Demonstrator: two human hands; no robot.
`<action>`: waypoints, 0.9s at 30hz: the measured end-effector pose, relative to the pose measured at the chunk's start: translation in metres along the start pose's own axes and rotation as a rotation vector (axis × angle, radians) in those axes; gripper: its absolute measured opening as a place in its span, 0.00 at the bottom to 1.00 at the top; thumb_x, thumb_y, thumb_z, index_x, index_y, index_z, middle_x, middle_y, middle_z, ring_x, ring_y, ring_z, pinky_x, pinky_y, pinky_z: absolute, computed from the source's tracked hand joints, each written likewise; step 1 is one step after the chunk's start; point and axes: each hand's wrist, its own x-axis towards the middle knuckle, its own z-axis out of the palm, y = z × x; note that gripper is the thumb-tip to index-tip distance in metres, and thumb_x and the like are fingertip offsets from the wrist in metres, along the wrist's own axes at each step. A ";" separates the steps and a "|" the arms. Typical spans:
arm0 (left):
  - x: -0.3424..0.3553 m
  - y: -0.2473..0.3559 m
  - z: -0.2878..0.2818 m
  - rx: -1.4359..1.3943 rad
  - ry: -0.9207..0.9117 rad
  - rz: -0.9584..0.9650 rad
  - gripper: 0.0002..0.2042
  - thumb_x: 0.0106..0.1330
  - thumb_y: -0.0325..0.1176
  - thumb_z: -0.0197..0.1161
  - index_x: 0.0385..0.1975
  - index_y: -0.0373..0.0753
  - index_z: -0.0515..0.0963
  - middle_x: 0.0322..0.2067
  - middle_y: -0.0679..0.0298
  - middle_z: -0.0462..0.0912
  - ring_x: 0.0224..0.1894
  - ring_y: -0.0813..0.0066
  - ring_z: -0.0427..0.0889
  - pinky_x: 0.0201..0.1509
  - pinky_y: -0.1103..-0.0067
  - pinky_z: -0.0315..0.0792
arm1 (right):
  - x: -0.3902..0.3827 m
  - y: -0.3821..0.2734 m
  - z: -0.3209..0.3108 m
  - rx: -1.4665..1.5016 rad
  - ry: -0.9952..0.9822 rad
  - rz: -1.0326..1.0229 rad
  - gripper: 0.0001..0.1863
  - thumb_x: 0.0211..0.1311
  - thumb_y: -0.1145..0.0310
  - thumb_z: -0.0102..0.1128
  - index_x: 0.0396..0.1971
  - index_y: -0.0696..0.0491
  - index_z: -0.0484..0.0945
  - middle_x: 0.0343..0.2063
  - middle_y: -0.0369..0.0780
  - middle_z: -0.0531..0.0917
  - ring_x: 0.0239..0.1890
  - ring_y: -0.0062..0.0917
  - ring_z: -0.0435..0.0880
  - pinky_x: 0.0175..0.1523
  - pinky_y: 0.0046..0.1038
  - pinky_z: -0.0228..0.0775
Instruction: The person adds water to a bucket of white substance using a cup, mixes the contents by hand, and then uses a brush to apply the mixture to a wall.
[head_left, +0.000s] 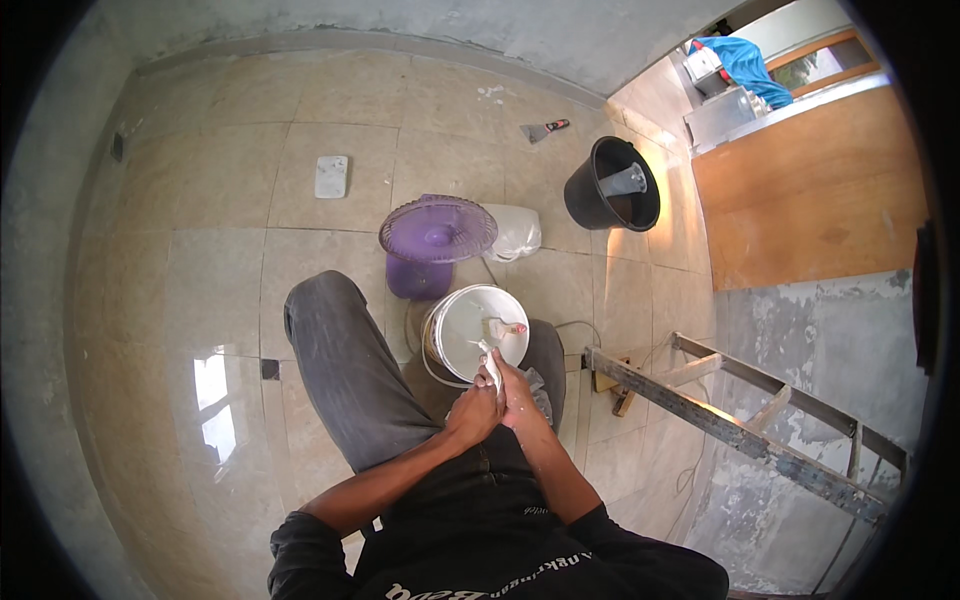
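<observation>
Both hands meet over the near rim of a white bucket [436,345] between my legs. My left hand [473,413] is closed and pressed against my right. Its fingers are partly hidden, as is whatever they may hold. My right hand [514,390] grips a soft white tube-like piece [493,368], which looks like twisted plastic; its exact kind is unclear. The upper end of this piece points over the bucket. Inside the bucket, a paintbrush [503,329] with a reddish handle end leans near the right wall. Crumpled clear plastic [537,392] lies beside my right wrist.
Beyond the bucket stand a purple plastic container [420,278] with a ribbed round top [440,229] and a white plastic bag [514,234]. A black bucket [592,195], a putty knife [540,131] and a white rectangular piece [331,177] are farther off. A ladder [740,430] leans at right.
</observation>
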 end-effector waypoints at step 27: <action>0.001 -0.005 0.005 -0.019 0.030 0.010 0.16 0.64 0.33 0.45 0.40 0.22 0.64 0.32 0.35 0.75 0.33 0.38 0.76 0.36 0.56 0.71 | 0.002 -0.001 0.002 -0.006 -0.017 -0.054 0.14 0.65 0.56 0.50 0.31 0.53 0.70 0.15 0.32 0.66 0.21 0.19 0.68 0.28 0.18 0.59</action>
